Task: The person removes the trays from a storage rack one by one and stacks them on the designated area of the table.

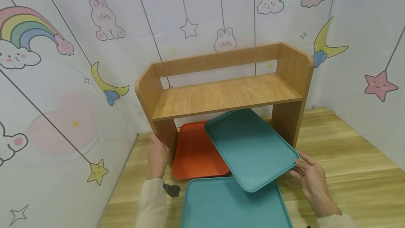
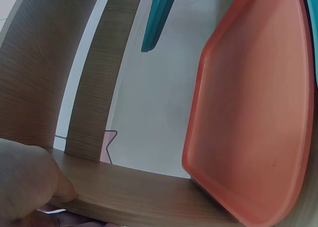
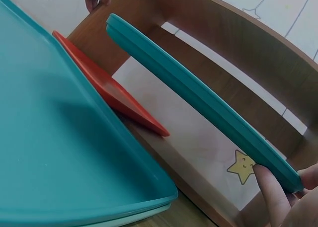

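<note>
My right hand (image 1: 311, 177) pinches the near right corner of a teal tray (image 1: 253, 147), which is tilted and raised in front of the wooden desk shelf (image 1: 227, 94). The far end of that tray reaches under the shelf board. My left hand (image 1: 157, 156) grips the front edge of the shelf's left side panel; in the left wrist view its thumb (image 2: 64, 187) lies along the wood. Under the shelf on the left lies an orange-red tray (image 1: 199, 150). Another teal tray (image 1: 234, 203) sits nearest me, partly beneath the raised one.
The shelf stands on a wood-grain table (image 1: 348, 161) near the back wall. White sheeting (image 1: 79, 122) printed with rabbits, stars and rainbows covers the walls behind and beside it. In the right wrist view, a pale rim (image 3: 134, 217) shows beneath the near teal tray.
</note>
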`<control>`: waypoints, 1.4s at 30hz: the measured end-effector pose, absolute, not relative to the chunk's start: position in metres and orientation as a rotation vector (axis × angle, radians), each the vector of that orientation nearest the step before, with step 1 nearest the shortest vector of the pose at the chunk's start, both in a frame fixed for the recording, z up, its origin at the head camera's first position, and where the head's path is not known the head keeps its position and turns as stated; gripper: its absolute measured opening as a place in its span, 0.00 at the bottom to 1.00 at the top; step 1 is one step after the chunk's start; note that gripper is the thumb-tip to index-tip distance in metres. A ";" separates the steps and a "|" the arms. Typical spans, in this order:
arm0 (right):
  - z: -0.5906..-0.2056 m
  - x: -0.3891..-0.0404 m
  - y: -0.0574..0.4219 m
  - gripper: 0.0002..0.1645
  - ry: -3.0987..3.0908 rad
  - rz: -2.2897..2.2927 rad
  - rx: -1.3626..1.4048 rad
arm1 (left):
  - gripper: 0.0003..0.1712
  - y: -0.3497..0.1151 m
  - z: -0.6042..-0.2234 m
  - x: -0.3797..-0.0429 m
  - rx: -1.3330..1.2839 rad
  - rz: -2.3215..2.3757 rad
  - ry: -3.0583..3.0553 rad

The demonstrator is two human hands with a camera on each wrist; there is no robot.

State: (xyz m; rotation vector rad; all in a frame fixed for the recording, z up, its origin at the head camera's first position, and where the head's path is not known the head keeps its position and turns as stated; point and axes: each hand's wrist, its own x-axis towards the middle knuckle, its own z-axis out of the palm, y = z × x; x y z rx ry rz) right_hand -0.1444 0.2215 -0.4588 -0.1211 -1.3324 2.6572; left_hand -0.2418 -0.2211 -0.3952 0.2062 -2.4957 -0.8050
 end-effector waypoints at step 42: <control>-0.461 -0.145 0.220 0.16 -1.585 2.549 -0.111 | 0.16 -0.219 -0.397 -0.242 0.198 -0.797 -2.484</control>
